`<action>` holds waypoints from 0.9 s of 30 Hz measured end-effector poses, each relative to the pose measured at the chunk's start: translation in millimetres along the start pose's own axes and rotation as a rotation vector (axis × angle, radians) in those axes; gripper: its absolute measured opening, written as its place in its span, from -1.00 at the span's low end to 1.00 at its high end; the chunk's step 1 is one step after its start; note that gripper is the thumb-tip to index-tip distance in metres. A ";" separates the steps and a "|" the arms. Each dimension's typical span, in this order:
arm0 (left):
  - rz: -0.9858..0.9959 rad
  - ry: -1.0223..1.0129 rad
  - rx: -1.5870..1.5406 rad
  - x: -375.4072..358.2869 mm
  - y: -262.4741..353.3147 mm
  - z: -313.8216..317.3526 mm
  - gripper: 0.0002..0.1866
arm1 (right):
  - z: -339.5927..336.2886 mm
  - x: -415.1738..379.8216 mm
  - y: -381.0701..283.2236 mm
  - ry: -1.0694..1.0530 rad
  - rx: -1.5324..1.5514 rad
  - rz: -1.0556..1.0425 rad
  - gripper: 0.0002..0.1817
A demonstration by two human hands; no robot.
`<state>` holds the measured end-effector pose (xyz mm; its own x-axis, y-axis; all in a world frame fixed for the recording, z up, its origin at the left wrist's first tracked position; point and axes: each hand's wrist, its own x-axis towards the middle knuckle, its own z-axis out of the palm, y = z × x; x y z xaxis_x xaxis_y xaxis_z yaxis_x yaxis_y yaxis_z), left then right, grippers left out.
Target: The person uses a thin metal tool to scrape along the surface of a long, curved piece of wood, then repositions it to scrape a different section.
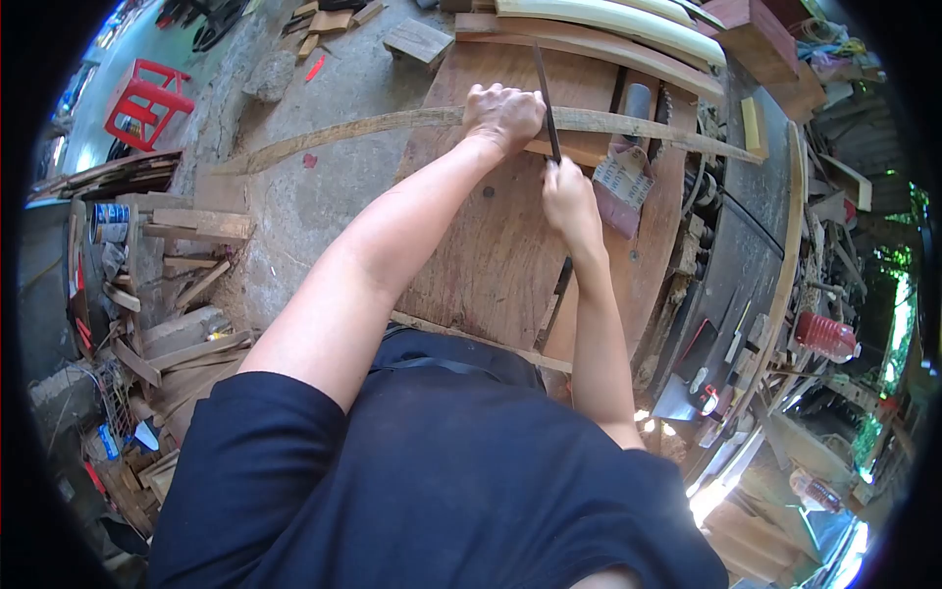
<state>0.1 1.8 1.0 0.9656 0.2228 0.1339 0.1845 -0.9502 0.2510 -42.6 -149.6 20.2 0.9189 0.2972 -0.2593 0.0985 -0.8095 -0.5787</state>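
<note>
A long, thin wooden strip [392, 122] lies crosswise over the plywood-topped bench [461, 255]. My left hand [503, 118] is closed around the strip near its middle. Just to the right, my right hand [570, 196] grips the near end of a dark, narrow tool [546, 98], which looks like a file or rasp. The tool points away from me and crosses the strip beside my left hand. Right of my right hand, a sanding block with printed paper [622, 182] rests on the bench. A grey cylinder [638, 101] sits behind it.
Curved wooden pieces [608, 25] lie along the bench's far edge. At the upper left stands a red plastic stool [147, 105]. Scrap wood [201, 224] is piled on the left. Tools, including a hand saw [675, 400], lie on the dark surface to the right.
</note>
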 end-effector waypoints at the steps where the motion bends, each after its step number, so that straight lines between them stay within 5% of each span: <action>1: 0.013 0.003 0.001 0.9 1.5 0.4 -0.52 | 2.1 16.1 -2.9 0.035 0.004 -0.037 -0.62; 9: -0.044 -0.029 -0.010 4.0 -2.7 -0.6 -0.51 | -1.7 -28.6 6.4 -0.023 0.050 0.027 -0.63; 19: -0.039 -0.039 -0.019 2.8 2.8 -5.4 -0.49 | 2.7 8.2 -6.5 0.088 -0.039 -0.049 -0.63; 22: -0.055 -0.057 -0.011 4.8 0.0 -7.7 -0.49 | -4.0 -29.1 -3.1 -0.039 -0.021 0.075 -0.63; 27: -0.033 -0.042 -0.025 2.6 1.2 -2.5 -0.49 | 6.5 25.9 -5.9 0.068 -0.028 -0.028 -0.63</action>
<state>2.4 1.8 4.0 0.9660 0.2438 0.0855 0.2118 -0.9368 0.2786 -22.0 -133.8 11.8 0.9395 0.2858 -0.1891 0.1347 -0.8153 -0.5632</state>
